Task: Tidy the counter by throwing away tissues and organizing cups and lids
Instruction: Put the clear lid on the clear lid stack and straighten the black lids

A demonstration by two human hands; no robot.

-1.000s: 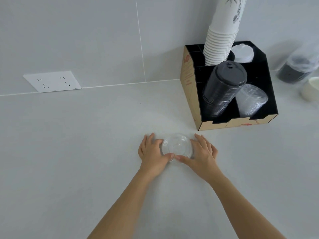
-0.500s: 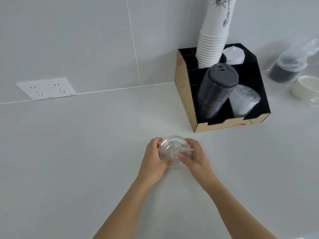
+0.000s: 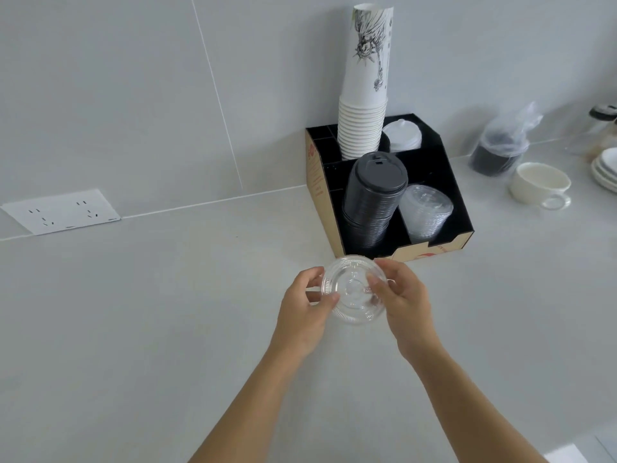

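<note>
A clear plastic lid (image 3: 350,292) is held above the white counter, tilted toward me. My left hand (image 3: 305,310) grips its left rim and my right hand (image 3: 402,300) grips its right rim. Just behind stands a black-and-tan organizer box (image 3: 315,182). It holds a tall stack of white paper cups (image 3: 365,91), a white lid (image 3: 402,135), a stack of black lids (image 3: 372,202) and a stack of clear lids (image 3: 425,212).
To the right of the box lie a plastic bag of black lids (image 3: 499,148), a white mug (image 3: 541,185) and stacked white plates (image 3: 606,170). A wall socket (image 3: 61,210) sits at the far left. The counter's front edge shows at bottom right.
Both hands have lifted the clear lid off the counter and raised it, tilting its face toward me. The view has shifted, bringing the mug and plates in on the right.
</note>
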